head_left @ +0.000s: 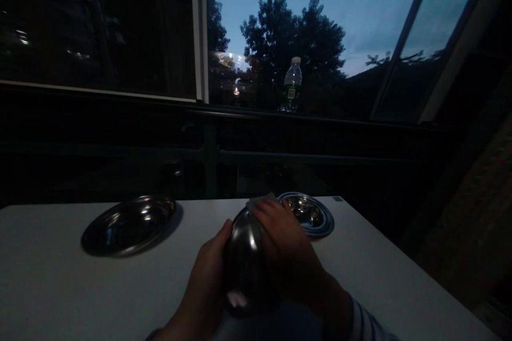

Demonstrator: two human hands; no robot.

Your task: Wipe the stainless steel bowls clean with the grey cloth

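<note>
My left hand (pixel 206 277) grips the left edge of a shiny steel plate (pixel 242 266), which is tilted up on its edge between my hands. My right hand (pixel 286 248) lies on the plate's right side with its fingers curled, pressing a pale cloth (pixel 258 203) against the upper rim. Only a corner of the cloth shows above my fingers. Both hands are low at the middle of the white table (pixel 60 287).
A wide steel dish (pixel 128 224) rests on the table to the left. A smaller steel plate (pixel 310 214) lies just beyond my right hand. A plastic water bottle (pixel 292 85) stands on the window ledge. The table's right edge drops into darkness.
</note>
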